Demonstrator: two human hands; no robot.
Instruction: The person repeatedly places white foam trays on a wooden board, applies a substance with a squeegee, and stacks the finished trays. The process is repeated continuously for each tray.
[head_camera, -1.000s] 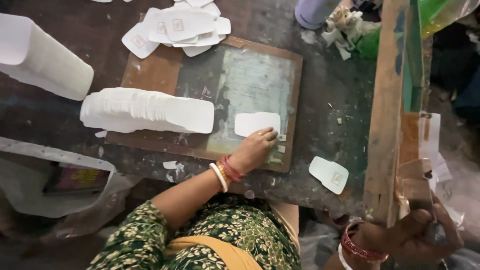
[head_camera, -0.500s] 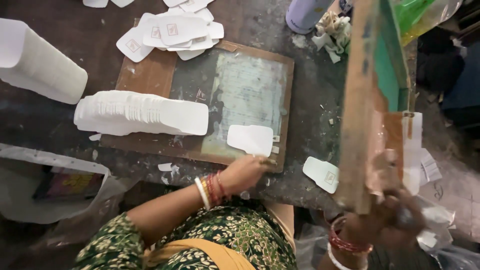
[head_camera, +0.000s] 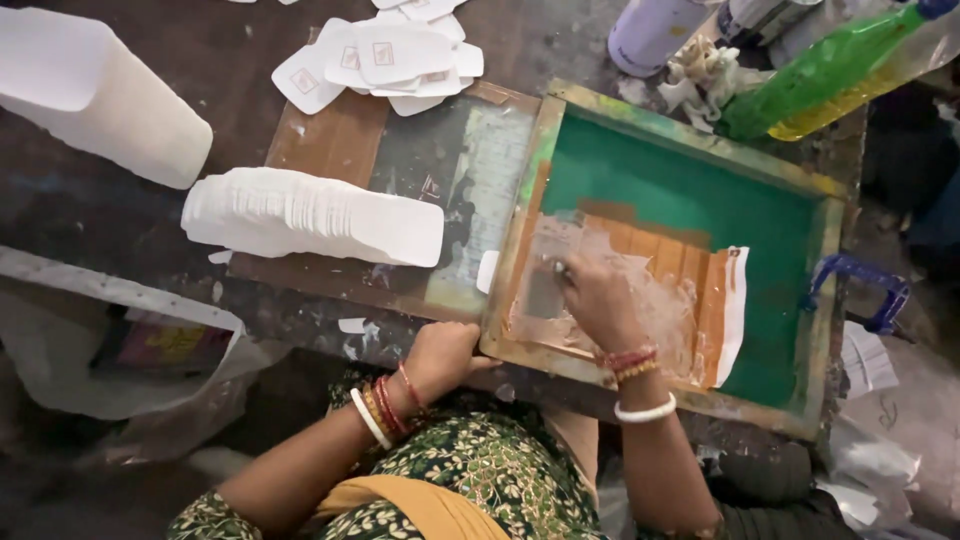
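Frame (head_camera: 690, 130): a wooden printing frame with green mesh, laid flat over the board (head_camera: 330, 150).
Right hand (head_camera: 600, 300): pressed on the mesh, fingers curled around a small tool that is mostly hidden.
Left hand (head_camera: 445, 355): closed over the frame's near corner at the table edge.
Blanks (head_camera: 310, 215): a fanned white stack is seen left of the frame.
Printed pieces (head_camera: 385, 55): piled beyond the board.
Bottle (head_camera: 830, 65): green, lying behind the frame.

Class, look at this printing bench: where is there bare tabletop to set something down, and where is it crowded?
Bare dark tabletop lies between the white stack at the far left and the fanned row of white cards. The top right is crowded with bottles. The screen frame fills the right, with both hands, left and right, on it.
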